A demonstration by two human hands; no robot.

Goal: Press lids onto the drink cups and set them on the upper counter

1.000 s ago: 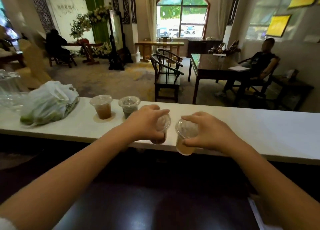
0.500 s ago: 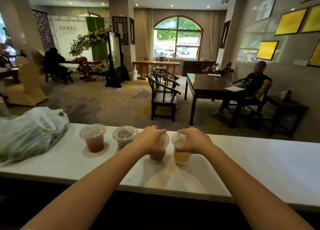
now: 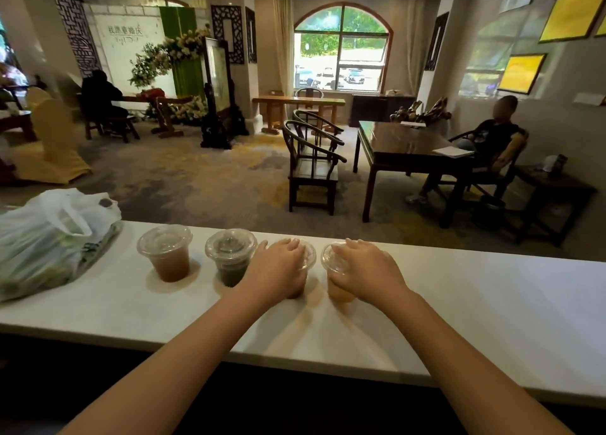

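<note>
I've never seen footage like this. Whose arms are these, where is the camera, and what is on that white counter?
No machine here: these are a person's bare arms, filmed by a wide-angle camera worn on their head, looking forward and down. There is only this one view. The white counter carries four lidded clear drink cups in a row. The left hand rests over the third cup, and the right hand grips the orange drink cup; both cups stand on the counter. Left of them stand a dark drink cup and a brown drink cup, untouched, then a white plastic bag. Beyond is a lounge with tables and chairs.
</note>
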